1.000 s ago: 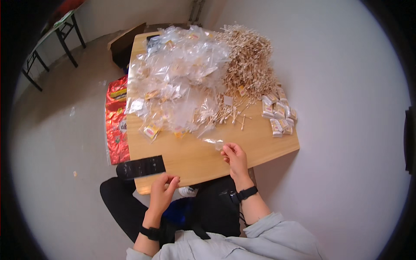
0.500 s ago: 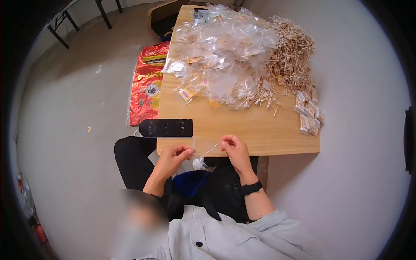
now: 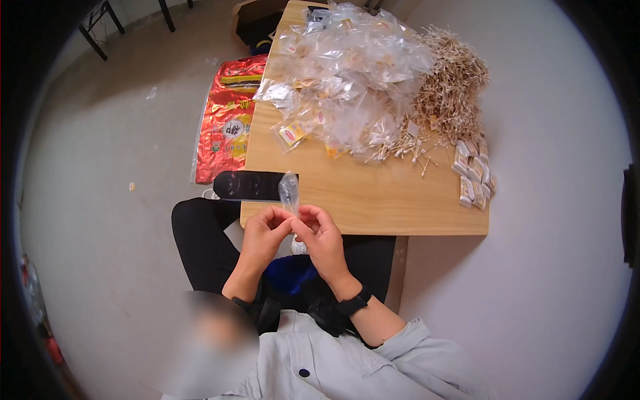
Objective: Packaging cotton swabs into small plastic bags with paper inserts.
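Observation:
At the table's near edge, my left hand [image 3: 262, 235] and my right hand [image 3: 322, 239] meet, fingertips pinched together on a small clear plastic bag [image 3: 289, 190]. The bag stands up from between the fingers, bunched and narrow, and seems to hold nothing. Behind it lies a flat black strip [image 3: 247, 186] with a rounded left end, jutting over the table's left edge. Farther back is a big heap of clear plastic bags [image 3: 360, 73], some with yellow-and-white cards inside. Loose cotton swabs [image 3: 453, 83] are piled to the right of that heap.
Several small white-and-tan packets [image 3: 475, 175] are stacked at the right edge of the wooden table [image 3: 373, 200]. A red printed sack [image 3: 227, 123] lies left of the table. An open cardboard box [image 3: 257, 23] stands behind it. A wall rises at the right.
My right hand has moved left to meet my left hand. The clear bag, earlier stretched flat between them, is now gathered and points upward. The view has shifted slightly.

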Demonstrator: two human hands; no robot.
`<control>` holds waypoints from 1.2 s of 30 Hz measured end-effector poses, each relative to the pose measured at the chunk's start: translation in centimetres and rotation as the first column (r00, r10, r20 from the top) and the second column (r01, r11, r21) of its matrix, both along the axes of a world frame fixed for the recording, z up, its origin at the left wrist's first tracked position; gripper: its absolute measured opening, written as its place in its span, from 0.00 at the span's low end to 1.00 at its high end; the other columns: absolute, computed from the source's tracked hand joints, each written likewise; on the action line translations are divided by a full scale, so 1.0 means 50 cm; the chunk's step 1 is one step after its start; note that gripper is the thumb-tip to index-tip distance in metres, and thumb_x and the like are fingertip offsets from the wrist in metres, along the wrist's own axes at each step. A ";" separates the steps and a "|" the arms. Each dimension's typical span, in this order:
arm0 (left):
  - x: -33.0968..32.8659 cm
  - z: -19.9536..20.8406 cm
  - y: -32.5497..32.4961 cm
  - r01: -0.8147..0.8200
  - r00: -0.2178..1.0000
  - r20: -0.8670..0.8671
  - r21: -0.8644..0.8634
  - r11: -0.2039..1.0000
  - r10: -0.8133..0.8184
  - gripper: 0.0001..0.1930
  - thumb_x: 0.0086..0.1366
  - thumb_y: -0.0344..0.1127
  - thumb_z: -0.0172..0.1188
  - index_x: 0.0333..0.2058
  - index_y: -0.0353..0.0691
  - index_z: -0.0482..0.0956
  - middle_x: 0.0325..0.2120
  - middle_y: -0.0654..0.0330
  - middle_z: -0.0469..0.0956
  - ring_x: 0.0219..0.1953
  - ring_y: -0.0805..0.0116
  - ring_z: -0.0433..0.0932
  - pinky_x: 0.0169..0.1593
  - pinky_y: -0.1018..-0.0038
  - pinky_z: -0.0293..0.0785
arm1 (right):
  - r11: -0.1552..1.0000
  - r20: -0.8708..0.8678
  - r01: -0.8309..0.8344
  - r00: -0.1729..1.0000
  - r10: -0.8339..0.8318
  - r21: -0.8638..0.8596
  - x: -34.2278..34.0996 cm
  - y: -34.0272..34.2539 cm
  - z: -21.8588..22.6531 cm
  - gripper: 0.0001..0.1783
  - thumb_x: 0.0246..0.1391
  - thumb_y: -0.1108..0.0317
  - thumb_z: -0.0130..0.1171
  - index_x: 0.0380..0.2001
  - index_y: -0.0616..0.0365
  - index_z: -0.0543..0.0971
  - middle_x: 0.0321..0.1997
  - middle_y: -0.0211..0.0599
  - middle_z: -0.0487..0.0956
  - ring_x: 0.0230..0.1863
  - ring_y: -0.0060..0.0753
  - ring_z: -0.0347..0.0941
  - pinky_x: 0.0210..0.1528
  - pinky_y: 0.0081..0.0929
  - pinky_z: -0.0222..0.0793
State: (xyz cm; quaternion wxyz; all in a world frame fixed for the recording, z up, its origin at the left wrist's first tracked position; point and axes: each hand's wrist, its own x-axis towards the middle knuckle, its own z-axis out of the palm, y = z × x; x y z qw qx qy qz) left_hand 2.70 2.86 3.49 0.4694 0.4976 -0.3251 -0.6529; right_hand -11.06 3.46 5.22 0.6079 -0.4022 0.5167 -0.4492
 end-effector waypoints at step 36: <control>0.032 0.071 0.005 0.544 0.659 0.709 -0.216 0.811 -0.253 0.37 0.46 0.32 0.74 0.56 0.38 0.70 0.52 0.50 0.71 0.55 0.50 0.71 0.58 0.65 0.68 | 0.870 0.184 -0.404 0.913 0.365 0.282 -0.059 -0.038 -0.030 0.07 0.56 0.72 0.56 0.38 0.61 0.77 0.35 0.28 0.77 0.35 0.19 0.74 0.38 0.20 0.72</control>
